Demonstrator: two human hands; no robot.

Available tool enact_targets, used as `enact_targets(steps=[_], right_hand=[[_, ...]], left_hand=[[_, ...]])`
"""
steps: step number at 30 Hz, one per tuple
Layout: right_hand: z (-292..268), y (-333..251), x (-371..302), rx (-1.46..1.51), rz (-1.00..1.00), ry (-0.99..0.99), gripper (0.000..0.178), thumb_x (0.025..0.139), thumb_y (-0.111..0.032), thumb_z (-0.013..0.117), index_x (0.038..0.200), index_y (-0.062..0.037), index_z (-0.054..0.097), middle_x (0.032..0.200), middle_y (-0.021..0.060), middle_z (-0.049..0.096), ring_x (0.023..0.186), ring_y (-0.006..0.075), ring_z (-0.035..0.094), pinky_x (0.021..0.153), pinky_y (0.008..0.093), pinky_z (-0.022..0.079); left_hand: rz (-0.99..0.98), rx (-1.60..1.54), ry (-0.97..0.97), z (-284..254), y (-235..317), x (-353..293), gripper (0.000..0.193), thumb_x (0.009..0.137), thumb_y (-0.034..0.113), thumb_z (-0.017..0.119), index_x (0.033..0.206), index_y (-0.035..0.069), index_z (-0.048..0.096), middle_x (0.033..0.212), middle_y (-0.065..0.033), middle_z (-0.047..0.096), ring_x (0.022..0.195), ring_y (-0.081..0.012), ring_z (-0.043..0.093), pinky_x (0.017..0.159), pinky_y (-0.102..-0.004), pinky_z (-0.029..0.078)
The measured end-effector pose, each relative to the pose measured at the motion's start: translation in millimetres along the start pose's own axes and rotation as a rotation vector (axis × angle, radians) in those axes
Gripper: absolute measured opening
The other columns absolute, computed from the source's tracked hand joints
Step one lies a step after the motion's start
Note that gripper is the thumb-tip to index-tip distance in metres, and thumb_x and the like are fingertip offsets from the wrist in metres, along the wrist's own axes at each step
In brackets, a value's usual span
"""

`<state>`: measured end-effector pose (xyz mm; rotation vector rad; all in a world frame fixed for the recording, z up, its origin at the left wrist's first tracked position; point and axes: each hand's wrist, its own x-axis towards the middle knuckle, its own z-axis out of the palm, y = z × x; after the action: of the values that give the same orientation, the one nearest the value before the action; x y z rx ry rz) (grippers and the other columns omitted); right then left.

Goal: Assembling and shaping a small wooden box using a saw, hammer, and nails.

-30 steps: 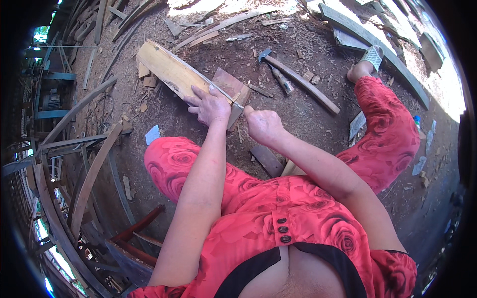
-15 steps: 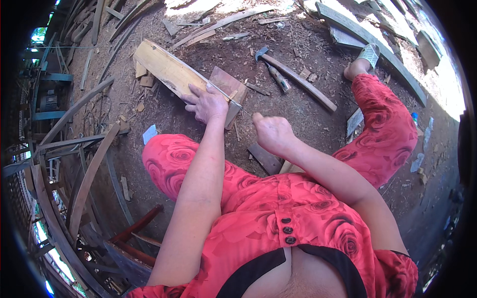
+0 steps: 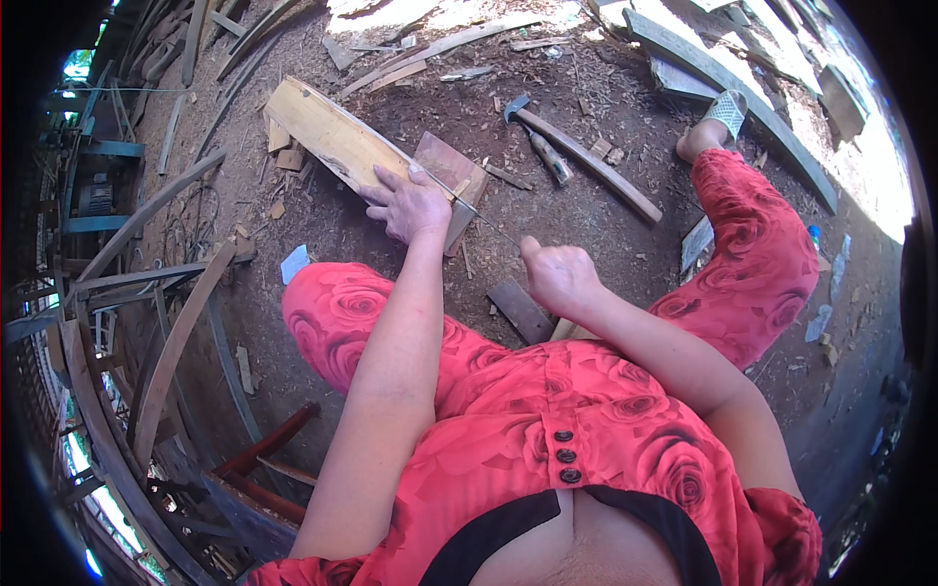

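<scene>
My left hand [image 3: 418, 207] holds the near end of a pale wooden board [image 3: 327, 132], fingers spread over its face and thumb by the right edge. That end rests over a reddish wood block [image 3: 467, 181] on the ground. To the right, my right hand [image 3: 564, 276] is closed in a fist round the end of a thin metal tool [image 3: 479, 213]. The tool runs as a slim line from the board's edge to my fist. Its kind cannot be made out, and my fingers hide its grip.
A claw hammer [image 3: 586, 161] lies beyond my right hand, beside a short tool with a worn handle [image 3: 549, 156]. A dark wood offcut [image 3: 520, 311] is near my lap. Curved wooden pieces [image 3: 181, 352] lean at the left. A long plank [image 3: 728, 98] lies beyond my right foot.
My right hand has moved a little right and down, away from the board, and more of the thin metal tool shows. My left hand and the board stay almost in place.
</scene>
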<state>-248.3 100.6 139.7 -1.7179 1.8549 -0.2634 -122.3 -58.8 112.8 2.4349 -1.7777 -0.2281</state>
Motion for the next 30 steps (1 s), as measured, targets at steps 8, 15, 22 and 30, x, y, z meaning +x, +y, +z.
enact_targets(steps=[8,15,22,30], right_hand=[[12,-12,59,0.030,-0.029,0.107,0.015,0.075,-0.005,0.051,0.089,0.0013,0.053,0.070,0.0225,0.064,0.069,0.0370,0.067,0.061,0.0468,0.053],[1,4,-2,0.007,-0.011,0.002,0.012,0.077,-0.005,0.051,0.087,0.0014,0.053,0.072,0.0238,0.064,0.071,0.0382,0.066,0.062,0.0477,0.052],[17,-7,47,0.033,-0.014,0.114,0.013,0.078,-0.007,0.050,0.088,0.0019,0.054,0.073,0.0236,0.065,0.072,0.0383,0.067,0.065,0.0477,0.053],[6,4,3,0.005,-0.034,0.000,0.016,0.077,-0.007,0.051,0.090,0.0022,0.055,0.072,0.0242,0.064,0.072,0.0373,0.067,0.064,0.0465,0.053]], left_hand=[[0.027,-0.006,0.004,5,5,-2,0.063,0.093,0.037,0.037,0.145,0.005,0.024,0.149,-0.0287,0.014,0.123,-0.0435,0.035,0.089,-0.0511,0.049],[0.002,0.018,0.018,-4,3,-3,0.063,0.093,0.037,0.038,0.145,0.005,0.024,0.148,-0.0290,0.015,0.122,-0.0431,0.036,0.088,-0.0512,0.049],[0.029,0.003,0.026,6,6,-2,0.062,0.093,0.037,0.038,0.145,0.006,0.024,0.149,-0.0278,0.014,0.123,-0.0421,0.035,0.087,-0.0497,0.050],[0.002,-0.002,0.022,-2,1,-1,0.063,0.094,0.040,0.037,0.146,0.007,0.024,0.149,-0.0280,0.014,0.124,-0.0438,0.035,0.089,-0.0530,0.048]])
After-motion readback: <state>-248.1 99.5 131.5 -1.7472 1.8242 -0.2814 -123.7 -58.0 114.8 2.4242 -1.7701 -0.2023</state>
